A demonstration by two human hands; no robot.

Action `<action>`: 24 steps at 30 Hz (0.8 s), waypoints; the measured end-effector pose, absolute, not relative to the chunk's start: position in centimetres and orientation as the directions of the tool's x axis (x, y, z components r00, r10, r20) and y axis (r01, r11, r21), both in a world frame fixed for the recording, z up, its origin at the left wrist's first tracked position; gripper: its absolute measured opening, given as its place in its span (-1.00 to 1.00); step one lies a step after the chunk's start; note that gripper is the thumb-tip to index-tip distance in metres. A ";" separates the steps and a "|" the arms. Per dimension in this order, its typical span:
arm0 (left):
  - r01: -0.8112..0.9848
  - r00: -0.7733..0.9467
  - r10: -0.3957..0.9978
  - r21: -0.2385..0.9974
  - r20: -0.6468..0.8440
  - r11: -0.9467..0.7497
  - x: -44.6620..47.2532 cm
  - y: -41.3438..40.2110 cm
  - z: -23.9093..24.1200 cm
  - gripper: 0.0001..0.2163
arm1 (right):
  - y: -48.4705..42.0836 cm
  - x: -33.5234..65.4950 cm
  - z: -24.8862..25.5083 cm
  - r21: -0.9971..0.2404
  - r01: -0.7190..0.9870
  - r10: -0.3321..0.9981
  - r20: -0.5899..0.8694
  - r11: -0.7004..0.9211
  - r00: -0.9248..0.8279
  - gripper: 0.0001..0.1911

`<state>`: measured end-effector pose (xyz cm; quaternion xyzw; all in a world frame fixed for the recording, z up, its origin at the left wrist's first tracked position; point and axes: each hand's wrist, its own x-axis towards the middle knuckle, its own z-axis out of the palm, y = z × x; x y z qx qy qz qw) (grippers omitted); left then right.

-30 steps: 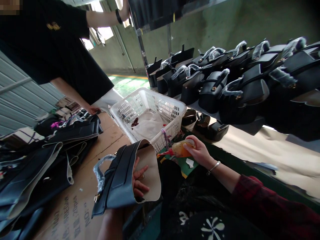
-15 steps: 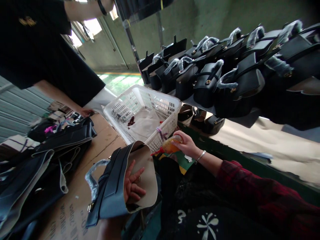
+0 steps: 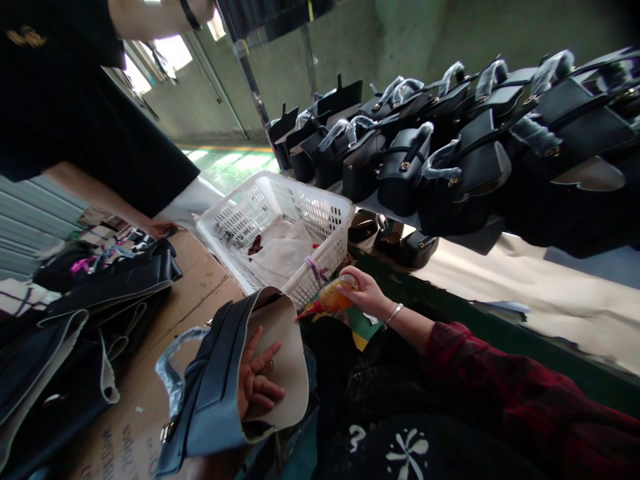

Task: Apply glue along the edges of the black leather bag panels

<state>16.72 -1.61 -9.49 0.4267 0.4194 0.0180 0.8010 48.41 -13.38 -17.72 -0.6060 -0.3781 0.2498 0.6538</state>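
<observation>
Near bench point(image 3: 200, 297) edge, left hand point(image 3: 257, 383) spread flat inside black bag point(image 3: 210, 400); right hand point(image 3: 365, 293) clamped on orange bottle point(image 3: 333, 300), just beside white basket point(image 3: 320, 220). Bag pile point(image 3: 75, 333) left, co-worker's hand point(image 3: 157, 229) beyond; bare cardboard point(image 3: 140, 407) between.

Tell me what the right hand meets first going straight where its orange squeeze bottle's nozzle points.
Probably the beige lining of the black leather handbag piece that the left hand holds; depth unclear.

Right hand point(image 3: 367, 293) nearer, glue bottle point(image 3: 333, 300) nozzle closer to bag panel point(image 3: 280, 347)
</observation>
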 end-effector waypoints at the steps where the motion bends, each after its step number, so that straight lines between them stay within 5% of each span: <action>1: 0.333 0.645 0.388 0.699 -0.658 0.633 16.7 -1.6 -9.5 0.13 | -13.4 48.4 -17.8 -0.984 0.115 0.789 0.179 0.137 0.588 -0.74; 24: 0.354 0.604 0.416 0.696 -0.680 0.625 17.1 -2.0 -9.4 -0.04 | -16.7 46.7 -18.3 -0.957 -0.288 0.897 -0.144 -0.019 0.418 -0.46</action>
